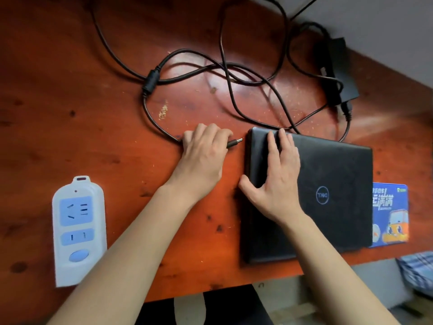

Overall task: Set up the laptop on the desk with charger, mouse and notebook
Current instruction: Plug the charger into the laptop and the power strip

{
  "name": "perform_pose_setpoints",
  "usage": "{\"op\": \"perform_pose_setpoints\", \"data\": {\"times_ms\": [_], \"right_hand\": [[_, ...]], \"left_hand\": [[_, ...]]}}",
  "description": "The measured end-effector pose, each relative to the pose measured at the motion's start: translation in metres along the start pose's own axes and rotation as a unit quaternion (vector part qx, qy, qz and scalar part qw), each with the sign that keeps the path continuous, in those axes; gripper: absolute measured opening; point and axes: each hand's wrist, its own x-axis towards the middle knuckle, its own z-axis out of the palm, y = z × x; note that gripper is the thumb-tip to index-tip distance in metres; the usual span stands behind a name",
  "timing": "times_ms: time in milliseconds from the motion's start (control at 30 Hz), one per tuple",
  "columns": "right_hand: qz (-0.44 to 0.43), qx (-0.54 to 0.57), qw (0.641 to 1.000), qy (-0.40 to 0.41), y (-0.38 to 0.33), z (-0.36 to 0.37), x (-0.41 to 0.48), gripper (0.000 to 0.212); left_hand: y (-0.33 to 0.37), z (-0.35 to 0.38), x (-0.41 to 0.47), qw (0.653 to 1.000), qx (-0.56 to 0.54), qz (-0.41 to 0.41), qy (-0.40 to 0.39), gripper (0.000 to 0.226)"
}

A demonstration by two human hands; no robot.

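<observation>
- While the right hand (pixel 275 184) lay spread on the closed laptop (pixel 339 165), the left hand (pixel 201 158) pinched the charger plug (pixel 234 143).
- The charger brick (pixel 339 66) sat beyond the laptop.

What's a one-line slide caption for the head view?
Left hand holds the charger plug beside the closed laptop, steadied by the right hand.

The desk (pixel 93 113) is red-brown wood with dark knots, varnished and glossy, with some dull scratched spots. The laptop (pixel 339 174) has a matt black lid, a little smudged, with a shiny ring logo. The cable (pixel 151 82) has a smooth black coat, and the plug (pixel 234 143) ends in bare metal. The charger brick (pixel 339 66) looks like matt black plastic. The power strip (pixel 78 231) is smooth white and blue plastic.
</observation>
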Motion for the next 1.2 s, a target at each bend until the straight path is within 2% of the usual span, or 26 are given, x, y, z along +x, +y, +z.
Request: {"op": "perform_pose_setpoints", "data": {"times_ms": [167,433,767,967,1067,1200], "right_hand": [[0.008,-0.004,1.0,0.018,-0.002,0.003,0.0,0.099],[0.005,0.0,1.0,0.03,-0.001,0.005,0.001,0.097],[0.004,-0.004,1.0,0.027,0.001,0.006,0.0,0.096],[0.004,-0.004,1.0,0.026,0.002,0.006,0.0,0.098],[0.004,-0.004,1.0,0.02,0.001,0.005,0.0,0.098],[-0.006,0.013,1.0,0.017,0.008,-0.005,0.0,0.085]], "left_hand": [[-0.001,-0.001,0.009,0.999,-0.021,0.02,-0.014,0.02],[-0.004,0.004,0.012,0.999,-0.021,0.045,0.009,0.02],[0.0,0.005,0.013,0.999,-0.03,0.03,0.011,0.018],[-0.004,0.001,0.033,0.994,-0.015,0.106,-0.031,0.018],[-0.006,-0.001,0.033,0.993,-0.02,0.111,-0.043,0.019],[-0.015,-0.008,0.025,0.996,0.01,0.091,-0.02,0.028]]}}
